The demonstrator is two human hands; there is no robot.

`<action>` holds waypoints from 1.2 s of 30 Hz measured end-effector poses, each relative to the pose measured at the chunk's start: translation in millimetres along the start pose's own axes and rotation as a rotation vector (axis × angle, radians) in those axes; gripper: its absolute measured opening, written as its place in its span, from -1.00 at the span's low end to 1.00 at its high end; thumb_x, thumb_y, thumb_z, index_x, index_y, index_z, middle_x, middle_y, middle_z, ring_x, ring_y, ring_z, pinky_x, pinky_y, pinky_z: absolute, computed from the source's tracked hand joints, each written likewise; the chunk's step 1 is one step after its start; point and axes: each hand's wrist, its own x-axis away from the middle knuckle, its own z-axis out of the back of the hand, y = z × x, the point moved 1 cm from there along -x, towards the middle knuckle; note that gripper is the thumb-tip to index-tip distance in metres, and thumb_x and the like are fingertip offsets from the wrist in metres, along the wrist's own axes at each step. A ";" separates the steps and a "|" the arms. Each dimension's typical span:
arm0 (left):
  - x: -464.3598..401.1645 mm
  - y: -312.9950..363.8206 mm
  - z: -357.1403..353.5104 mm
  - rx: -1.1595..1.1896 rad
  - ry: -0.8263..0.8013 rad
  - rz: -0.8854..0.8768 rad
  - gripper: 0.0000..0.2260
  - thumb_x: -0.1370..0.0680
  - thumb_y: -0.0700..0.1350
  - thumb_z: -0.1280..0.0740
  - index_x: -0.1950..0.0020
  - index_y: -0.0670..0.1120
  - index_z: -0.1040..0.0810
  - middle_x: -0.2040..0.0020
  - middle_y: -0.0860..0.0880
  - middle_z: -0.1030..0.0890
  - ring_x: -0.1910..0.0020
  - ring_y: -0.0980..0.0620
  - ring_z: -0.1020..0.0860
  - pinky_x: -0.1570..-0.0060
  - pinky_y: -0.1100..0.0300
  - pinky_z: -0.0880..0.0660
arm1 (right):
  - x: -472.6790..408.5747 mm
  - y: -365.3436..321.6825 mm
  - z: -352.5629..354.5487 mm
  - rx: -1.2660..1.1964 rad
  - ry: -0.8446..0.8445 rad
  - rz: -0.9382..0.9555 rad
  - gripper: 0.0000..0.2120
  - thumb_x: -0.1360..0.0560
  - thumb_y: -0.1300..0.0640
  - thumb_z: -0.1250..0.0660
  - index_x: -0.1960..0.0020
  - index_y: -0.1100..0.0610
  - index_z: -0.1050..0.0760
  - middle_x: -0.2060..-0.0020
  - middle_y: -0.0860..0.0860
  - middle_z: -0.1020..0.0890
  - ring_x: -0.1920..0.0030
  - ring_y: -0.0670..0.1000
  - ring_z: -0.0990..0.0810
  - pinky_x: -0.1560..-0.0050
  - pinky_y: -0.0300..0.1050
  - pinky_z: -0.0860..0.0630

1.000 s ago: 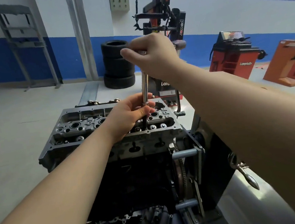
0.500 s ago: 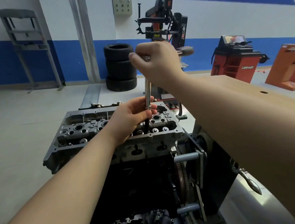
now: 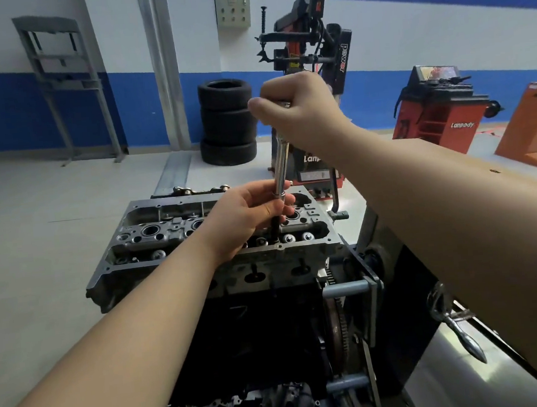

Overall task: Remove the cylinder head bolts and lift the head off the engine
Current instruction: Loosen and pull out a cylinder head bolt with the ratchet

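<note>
Centrally, the right hand was clenched around the top of a long chrome socket extension, while the left hand pinched its lower shaft, standing upright on the cylinder head at mid-frame, atop the engine block.

Right hand fisted high, left hand (lower) in pinching grip.

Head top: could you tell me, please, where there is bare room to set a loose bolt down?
The head has little flat room: its left part, beyond the left hand, is bores and ribs. The right end is crowded by both hands and the wrench. The bare floor left of the engine is the open patch.
</note>
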 end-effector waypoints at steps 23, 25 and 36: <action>-5.3 -6.5 5.2 0.065 0.042 0.021 -0.78 -0.63 -0.34 -0.37 -0.26 -0.21 -0.64 -0.06 -0.16 -0.76 -0.08 -0.12 -0.73 -0.12 0.08 -0.69 | -12.5 -20.8 -14.5 0.825 0.012 0.048 -0.66 -0.47 -0.18 -0.26 0.32 0.05 -0.35 0.42 -0.05 -0.40 0.43 0.03 -0.33 0.40 -0.15 -0.13; -4.0 -5.4 4.5 0.031 0.026 0.006 -0.77 -0.64 -0.34 -0.36 -0.29 -0.20 -0.63 -0.12 -0.16 -0.75 -0.15 -0.09 -0.73 -0.19 0.11 -0.66 | -9.7 -16.1 -8.3 0.588 -0.033 0.084 -0.65 -0.47 -0.20 -0.27 0.27 0.07 -0.48 0.44 -0.04 -0.45 0.39 0.04 -0.40 0.37 -0.14 -0.22; -7.0 -5.7 3.3 0.055 0.039 0.024 -0.80 -0.64 -0.35 -0.36 -0.24 -0.24 -0.64 -0.02 -0.18 -0.74 -0.04 -0.15 -0.72 -0.15 0.00 -0.69 | -9.6 -24.8 -11.3 0.868 -0.016 -0.040 -0.70 -0.48 -0.04 -0.26 0.33 0.03 -0.26 0.40 -0.02 -0.40 0.42 0.05 -0.33 0.40 -0.13 -0.13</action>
